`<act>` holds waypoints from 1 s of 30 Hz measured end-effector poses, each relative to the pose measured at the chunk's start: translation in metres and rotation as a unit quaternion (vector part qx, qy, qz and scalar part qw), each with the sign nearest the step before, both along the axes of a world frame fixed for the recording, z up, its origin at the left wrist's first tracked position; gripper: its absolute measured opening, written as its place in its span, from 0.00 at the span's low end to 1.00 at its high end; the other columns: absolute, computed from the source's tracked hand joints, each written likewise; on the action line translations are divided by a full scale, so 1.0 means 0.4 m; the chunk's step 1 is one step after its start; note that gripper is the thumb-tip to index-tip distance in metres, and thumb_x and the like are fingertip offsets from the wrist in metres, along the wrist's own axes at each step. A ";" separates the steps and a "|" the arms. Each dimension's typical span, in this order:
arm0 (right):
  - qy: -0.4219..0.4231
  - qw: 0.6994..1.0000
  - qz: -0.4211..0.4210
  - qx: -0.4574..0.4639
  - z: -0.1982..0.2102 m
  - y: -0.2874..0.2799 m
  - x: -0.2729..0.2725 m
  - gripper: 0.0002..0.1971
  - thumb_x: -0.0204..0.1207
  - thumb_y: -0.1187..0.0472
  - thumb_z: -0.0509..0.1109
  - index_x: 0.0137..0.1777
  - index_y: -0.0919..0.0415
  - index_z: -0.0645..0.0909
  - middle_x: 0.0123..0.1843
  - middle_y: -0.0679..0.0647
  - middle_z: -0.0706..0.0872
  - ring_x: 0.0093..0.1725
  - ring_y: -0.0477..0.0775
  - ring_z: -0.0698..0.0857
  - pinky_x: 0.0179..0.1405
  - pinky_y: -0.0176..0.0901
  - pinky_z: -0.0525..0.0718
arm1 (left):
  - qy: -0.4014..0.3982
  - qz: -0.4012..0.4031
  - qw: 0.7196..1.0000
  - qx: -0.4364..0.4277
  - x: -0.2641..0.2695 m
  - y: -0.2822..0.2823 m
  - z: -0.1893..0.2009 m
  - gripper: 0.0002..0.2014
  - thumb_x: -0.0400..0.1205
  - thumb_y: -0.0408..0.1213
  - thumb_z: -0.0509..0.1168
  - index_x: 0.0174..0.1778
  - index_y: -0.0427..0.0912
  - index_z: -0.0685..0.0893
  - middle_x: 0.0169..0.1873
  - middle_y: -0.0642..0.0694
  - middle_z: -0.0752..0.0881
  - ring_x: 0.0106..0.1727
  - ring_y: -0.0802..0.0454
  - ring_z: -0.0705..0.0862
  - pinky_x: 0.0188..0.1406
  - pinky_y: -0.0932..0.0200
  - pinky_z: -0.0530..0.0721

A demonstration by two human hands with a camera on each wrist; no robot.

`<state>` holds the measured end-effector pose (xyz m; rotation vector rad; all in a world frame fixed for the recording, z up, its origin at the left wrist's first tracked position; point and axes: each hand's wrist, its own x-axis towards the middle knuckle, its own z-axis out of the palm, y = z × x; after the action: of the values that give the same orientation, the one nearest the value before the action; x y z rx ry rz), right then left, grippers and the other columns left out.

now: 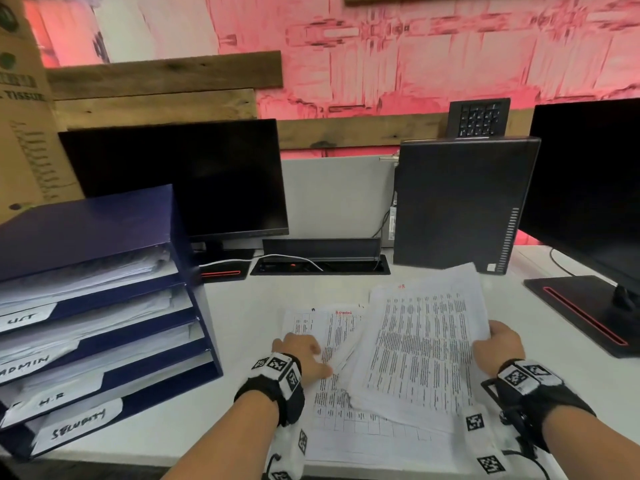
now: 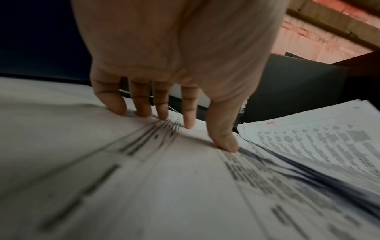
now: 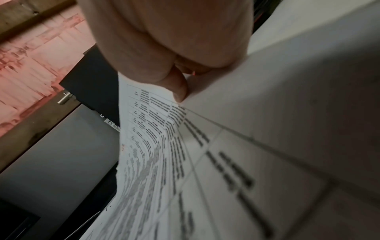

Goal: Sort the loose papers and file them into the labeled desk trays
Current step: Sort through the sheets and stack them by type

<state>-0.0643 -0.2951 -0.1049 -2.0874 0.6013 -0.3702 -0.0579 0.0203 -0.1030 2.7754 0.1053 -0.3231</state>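
On the white desk, the right hand pinches a white printed sheet marked HR in red at its three o'clock edge, while the left hand presses straight fingers on the loose stack of white printed papers, with the dark blue labelled tray rack at nine o'clock.

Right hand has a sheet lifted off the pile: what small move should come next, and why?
Probably carry it left to the H.R tray. The right hand pinches the sheet by its edge, and the red mark at its top seems to read HR. The left hand presses the pile flat, so the sheet should come away alone.
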 end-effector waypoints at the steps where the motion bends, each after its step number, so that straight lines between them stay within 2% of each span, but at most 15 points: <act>1: 0.003 1.000 -0.002 -0.006 0.000 -0.007 0.000 0.16 0.73 0.75 0.63 0.61 0.73 0.80 0.55 0.71 0.85 0.50 0.68 0.82 0.53 0.54 0.80 | 0.003 0.021 1.000 0.018 0.000 0.006 0.001 0.31 0.70 0.60 0.71 0.66 0.52 0.76 0.66 0.46 0.74 0.69 0.44 0.69 0.69 0.48 0.74; 3: 0.003 1.000 -0.008 -0.008 0.000 -0.018 -0.002 0.15 0.73 0.76 0.62 0.59 0.73 0.80 0.54 0.71 0.85 0.45 0.63 0.79 0.51 0.53 0.80 | 0.016 0.050 0.998 0.045 0.000 0.012 0.006 0.39 0.66 0.62 0.73 0.70 0.49 0.71 0.66 0.44 0.72 0.70 0.42 0.68 0.68 0.48 0.75; 5: 0.008 1.000 -0.012 -0.005 -0.001 -0.023 -0.003 0.15 0.73 0.77 0.61 0.59 0.73 0.80 0.53 0.71 0.85 0.44 0.62 0.77 0.49 0.51 0.79 | 0.033 0.064 0.995 0.065 0.001 0.012 0.013 0.41 0.68 0.61 0.73 0.73 0.47 0.67 0.68 0.43 0.70 0.71 0.41 0.67 0.67 0.48 0.73; 10: 0.016 1.000 0.012 0.006 -0.002 -0.022 -0.007 0.14 0.73 0.77 0.60 0.56 0.74 0.80 0.53 0.71 0.85 0.46 0.63 0.79 0.52 0.53 0.81 | 0.050 0.079 0.993 0.078 -0.012 0.007 0.032 0.34 0.71 0.55 0.70 0.70 0.47 0.69 0.68 0.43 0.69 0.72 0.40 0.66 0.66 0.48 0.72; 13: 0.005 0.999 0.041 0.012 0.006 -0.014 -0.016 0.16 0.73 0.77 0.61 0.60 0.72 0.81 0.57 0.69 0.85 0.51 0.64 0.81 0.55 0.51 0.79 | 0.051 0.077 0.992 0.087 -0.020 0.012 0.034 0.28 0.73 0.54 0.69 0.67 0.47 0.72 0.67 0.44 0.72 0.72 0.41 0.66 0.66 0.47 0.71; 15: -0.019 0.997 0.067 0.024 0.026 0.001 -0.028 0.18 0.74 0.77 0.62 0.63 0.71 0.80 0.59 0.67 0.85 0.58 0.65 0.82 0.57 0.48 0.77 | 0.008 0.090 0.995 0.046 -0.025 0.010 0.034 0.25 0.76 0.54 0.64 0.67 0.48 0.74 0.67 0.44 0.73 0.72 0.41 0.64 0.69 0.44 0.70; 17: -0.055 0.993 0.094 0.044 0.058 0.023 -0.040 0.19 0.74 0.78 0.63 0.64 0.69 0.79 0.61 0.64 0.85 0.59 0.62 0.83 0.57 0.44 0.76 | -0.046 0.107 0.988 -0.103 -0.024 0.003 0.044 0.28 0.80 0.59 0.57 0.72 0.46 0.73 0.70 0.43 0.75 0.73 0.42 0.67 0.72 0.44 0.69; 19: -0.090 0.986 0.122 0.067 0.098 0.057 -0.048 0.18 0.75 0.78 0.63 0.64 0.67 0.79 0.60 0.61 0.85 0.56 0.57 0.83 0.56 0.42 0.76 | -0.078 0.086 0.946 -0.302 -0.035 -0.015 0.084 0.31 0.83 0.58 0.57 0.76 0.42 0.68 0.72 0.43 0.75 0.71 0.45 0.74 0.71 0.53 0.71; 21: -0.128 0.976 0.152 0.089 0.146 0.102 -0.055 0.17 0.76 0.77 0.64 0.63 0.65 0.79 0.59 0.57 0.85 0.54 0.52 0.82 0.54 0.41 0.78 | -0.112 0.049 0.899 -0.420 -0.052 -0.032 0.146 0.24 0.83 0.48 0.64 0.73 0.43 0.71 0.69 0.45 0.80 0.63 0.51 0.82 0.60 0.61 0.78; 24: -0.214 0.954 0.172 0.121 0.232 0.172 -0.072 0.16 0.77 0.75 0.64 0.59 0.57 0.79 0.53 0.50 0.85 0.51 0.47 0.84 0.46 0.31 0.79 | -0.253 0.060 0.845 -0.466 -0.069 -0.042 0.245 0.14 0.81 0.33 0.67 0.63 0.46 0.77 0.61 0.49 0.84 0.56 0.55 0.83 0.51 0.64 0.81; 26: -0.280 0.935 0.179 0.126 0.289 0.212 -0.090 0.16 0.77 0.74 0.65 0.51 0.49 0.78 0.51 0.46 0.86 0.50 0.43 0.85 0.44 0.28 0.79 | -0.330 0.076 0.805 -0.487 -0.085 -0.043 0.309 0.13 0.83 0.31 0.63 0.61 0.47 0.76 0.57 0.51 0.84 0.56 0.54 0.83 0.53 0.61 0.81; 28: -0.318 0.921 0.196 0.114 0.321 0.248 -0.107 0.18 0.77 0.73 0.65 0.50 0.45 0.77 0.51 0.45 0.85 0.51 0.39 0.84 0.46 0.29 0.80 | -0.365 0.057 0.788 -0.492 -0.104 -0.049 0.348 0.13 0.85 0.31 0.60 0.64 0.47 0.73 0.55 0.53 0.83 0.56 0.54 0.83 0.53 0.60 0.80; 30: -0.319 0.917 0.210 0.115 0.319 0.274 -0.123 0.18 0.77 0.73 0.64 0.56 0.48 0.76 0.53 0.44 0.84 0.52 0.38 0.83 0.47 0.30 0.79 | -0.373 0.046 0.787 -0.489 -0.128 -0.060 0.351 0.17 0.85 0.33 0.60 0.69 0.48 0.67 0.56 0.54 0.81 0.57 0.55 0.82 0.54 0.59 0.79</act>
<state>-0.1135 -0.1857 0.0228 -1.6686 -0.1864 -0.6541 -0.1090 -0.0036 0.0373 1.6611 -0.1052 0.6061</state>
